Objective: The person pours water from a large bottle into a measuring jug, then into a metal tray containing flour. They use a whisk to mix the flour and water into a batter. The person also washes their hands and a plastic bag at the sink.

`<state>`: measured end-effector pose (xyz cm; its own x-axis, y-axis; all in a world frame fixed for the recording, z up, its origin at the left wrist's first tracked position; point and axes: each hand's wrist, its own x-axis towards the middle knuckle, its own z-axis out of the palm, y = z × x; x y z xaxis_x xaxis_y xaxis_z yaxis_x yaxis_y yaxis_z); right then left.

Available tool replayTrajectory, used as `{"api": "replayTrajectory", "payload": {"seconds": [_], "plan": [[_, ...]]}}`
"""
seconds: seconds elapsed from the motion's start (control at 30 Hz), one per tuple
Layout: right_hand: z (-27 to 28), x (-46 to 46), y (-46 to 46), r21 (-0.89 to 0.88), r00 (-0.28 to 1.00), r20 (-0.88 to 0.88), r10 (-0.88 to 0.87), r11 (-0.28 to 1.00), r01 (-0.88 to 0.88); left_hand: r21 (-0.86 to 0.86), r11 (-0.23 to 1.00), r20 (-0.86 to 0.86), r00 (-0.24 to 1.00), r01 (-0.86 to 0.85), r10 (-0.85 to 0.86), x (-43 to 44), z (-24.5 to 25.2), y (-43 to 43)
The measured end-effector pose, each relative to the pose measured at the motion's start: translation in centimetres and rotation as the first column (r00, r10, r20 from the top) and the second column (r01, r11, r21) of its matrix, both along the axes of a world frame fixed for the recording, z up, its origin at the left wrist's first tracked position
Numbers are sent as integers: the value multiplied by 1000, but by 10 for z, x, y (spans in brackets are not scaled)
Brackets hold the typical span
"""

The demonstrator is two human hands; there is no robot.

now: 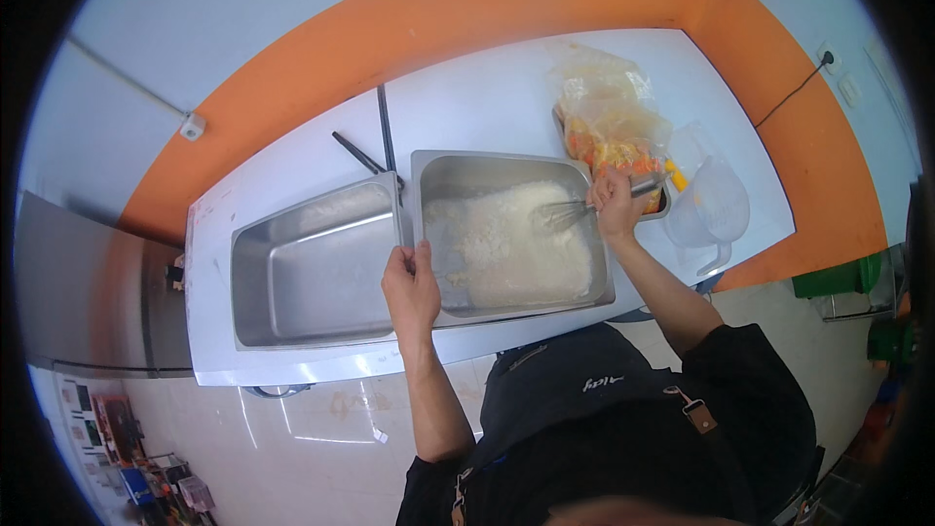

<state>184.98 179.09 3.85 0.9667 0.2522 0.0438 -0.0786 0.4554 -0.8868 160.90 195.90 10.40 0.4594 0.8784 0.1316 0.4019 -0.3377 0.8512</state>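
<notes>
My left hand (413, 292) grips the left rim of a deep stainless steel pan (504, 166), thumb over the edge. A pale, partly dry and lumpy flour-like mixture (511, 256) covers most of the pan's bottom, thinning towards the left. My right hand (616, 203) is closed around the handle of a balloon whisk (562, 215). The whisk lies nearly level across the pan's right side, its wires in the mixture. Directly left of this pan is a second stainless steel pan (321, 281) with nothing in it.
Behind my right hand, a metal tray (665, 208) holds a clear plastic bag (621, 131) of orange and yellow pieces. A translucent measuring jug (708, 204) and a yellow-handled tool (676, 175) are at the right. Black tongs (358, 151) lie behind the pans on the white table (467, 102).
</notes>
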Motion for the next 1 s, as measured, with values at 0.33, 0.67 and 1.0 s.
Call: {"api": "replayTrajectory", "payload": {"seconds": [0.33,0.67,1.0], "plan": [[0,3,1,-79,996,-89,16,997,-24,-16,1000,-7,1000,-15,15,0,0,-1],[5,3,3,15,982,-191,17,1000,-15,-23,999,9,1000,-23,24,0,-5,0],[-5,14,-3,106,968,-223,-112,985,138,-47,999,32,999,-22,23,0,-11,-3]]}}
